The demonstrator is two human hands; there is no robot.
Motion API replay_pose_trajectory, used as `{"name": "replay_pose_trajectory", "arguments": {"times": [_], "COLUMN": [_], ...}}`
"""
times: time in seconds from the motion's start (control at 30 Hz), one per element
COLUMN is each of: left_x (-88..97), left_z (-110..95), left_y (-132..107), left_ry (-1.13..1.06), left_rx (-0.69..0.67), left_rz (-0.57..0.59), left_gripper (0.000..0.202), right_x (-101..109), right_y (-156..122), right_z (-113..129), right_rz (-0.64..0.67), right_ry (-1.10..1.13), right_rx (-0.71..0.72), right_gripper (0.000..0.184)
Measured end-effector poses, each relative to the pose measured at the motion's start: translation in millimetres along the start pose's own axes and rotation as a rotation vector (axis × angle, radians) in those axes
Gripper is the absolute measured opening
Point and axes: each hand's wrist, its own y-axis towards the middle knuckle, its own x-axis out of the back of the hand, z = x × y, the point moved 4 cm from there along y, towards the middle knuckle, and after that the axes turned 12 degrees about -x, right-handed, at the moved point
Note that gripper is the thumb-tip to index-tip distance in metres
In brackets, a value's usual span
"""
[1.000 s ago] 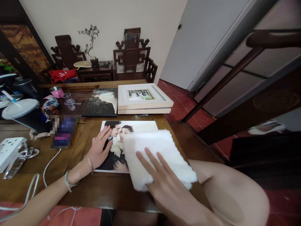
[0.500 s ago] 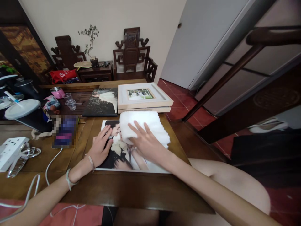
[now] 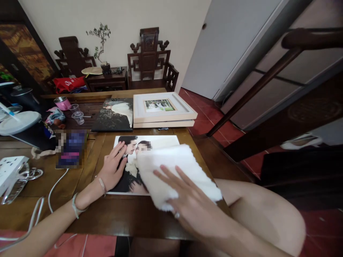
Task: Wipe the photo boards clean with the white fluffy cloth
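A photo print (image 3: 128, 184) of two people lies flat on the wooden table in front of me. My left hand (image 3: 114, 167) rests on its left edge, fingers stretched out and holding nothing. A white fluffy cloth (image 3: 171, 157) covers the right part of the print and hangs past its lower right corner. Spread flat on top of the cloth, my right hand (image 3: 187, 200) presses it down, slightly blurred. The cloth hides much of the second person in the picture.
Behind the print lie a dark photo panel (image 3: 114, 119) and stacked pale wooden frames (image 3: 166, 119). To the left are a phone (image 3: 71, 148) on a cable, a lidded cup (image 3: 25, 130), a power strip (image 3: 12, 171) and a clear hair claw (image 3: 20, 180). The table's right edge is close.
My right hand has drawn the white cloth down and toward the right, uncovering the upper part of the print. My left hand stays on the left edge.
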Motion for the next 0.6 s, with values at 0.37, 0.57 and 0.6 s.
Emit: {"name": "replay_pose_trajectory", "arguments": {"times": [0.37,0.57,0.6], "left_x": [1.3,1.1,0.9], "left_z": [0,-1,-1], "left_y": [1,0,0], "left_ry": [0.006,0.004,0.002], "left_rx": [-0.012,-0.012,-0.013], "left_rz": [-0.005,-0.007,-0.008], "left_gripper": [0.046,0.046,0.046], "right_x": [9,4,5], "right_y": [68,24,13], "right_z": [-83,-34,-26], "right_rz": [0.034,0.008,0.008], "right_ry": [-0.128,-0.062,-0.04], "right_rx": [-0.155,-0.016,-0.007], "right_gripper": [0.029,0.026,0.025]}}
